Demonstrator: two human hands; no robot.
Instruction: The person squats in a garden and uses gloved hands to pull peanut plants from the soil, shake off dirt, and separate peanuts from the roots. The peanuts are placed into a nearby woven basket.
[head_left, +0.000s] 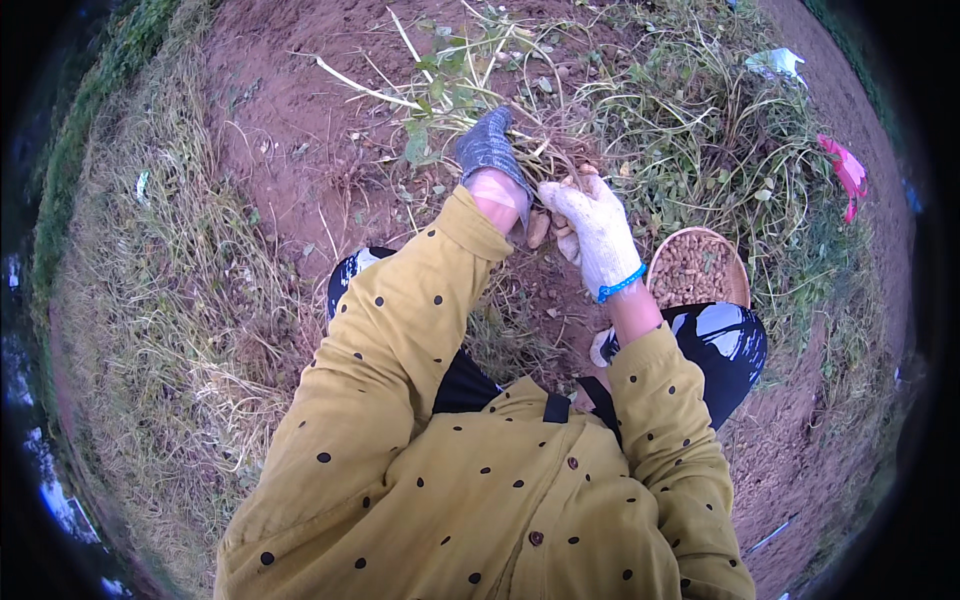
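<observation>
My left hand (489, 148), in a grey knitted glove, grips a bunch of uprooted peanut plant stems (450, 105). The pale stems and green leaves fan out away from me, while the thin roots point to the right. Beside it is my right hand (598, 229) in a white knitted glove with a blue cuff. Its fingers are closed around peanut pods (559, 221) at the root end of the bunch. One large pod (538, 229) shows just left of the white glove. The palm side of both hands is hidden.
A round woven basket (739, 262) of peanuts stands beside my right knee (716, 337). Pulled peanut vines (697, 142) are heaped at the right, and dry vines (202, 352) lie along the left. A pink scrap (847, 172) and a pale scrap (776, 64) rest on the far right.
</observation>
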